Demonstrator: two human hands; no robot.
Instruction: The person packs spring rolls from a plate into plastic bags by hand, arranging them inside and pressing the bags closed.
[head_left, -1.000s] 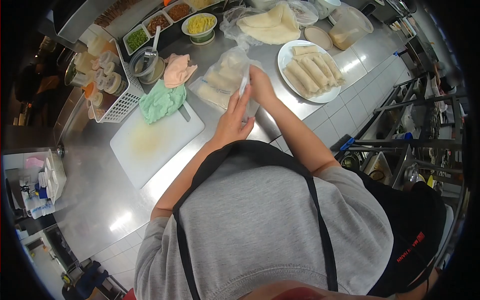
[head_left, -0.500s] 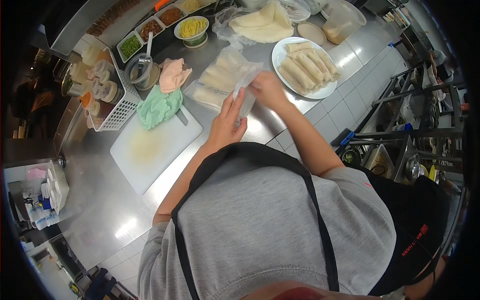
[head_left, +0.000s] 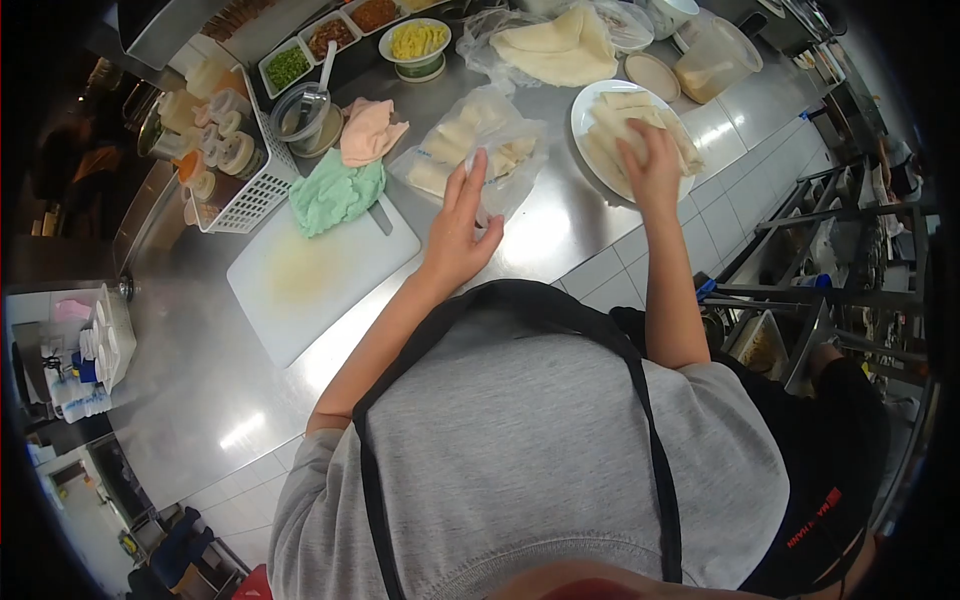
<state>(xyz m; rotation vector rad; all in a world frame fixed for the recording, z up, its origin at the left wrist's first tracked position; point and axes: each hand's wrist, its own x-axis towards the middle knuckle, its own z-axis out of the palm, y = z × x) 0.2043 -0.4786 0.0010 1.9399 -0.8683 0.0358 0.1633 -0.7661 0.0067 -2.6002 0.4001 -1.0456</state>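
One head-worn camera looked forward and steeply down, over the left hand (head_left: 462,232) and the right hand (head_left: 654,170). The grey shirt (head_left: 570,430) was very near below; the steel counter (head_left: 180,400) lay farther. The wide view had curved edges and dark corners.

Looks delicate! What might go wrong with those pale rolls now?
The plate sits near the edge of the counter, so a knock might tip it off. The right hand is over the piled rolls; a firm grip might squash one. The plastic bag looks limp by the left hand, so it might fold over or snag.
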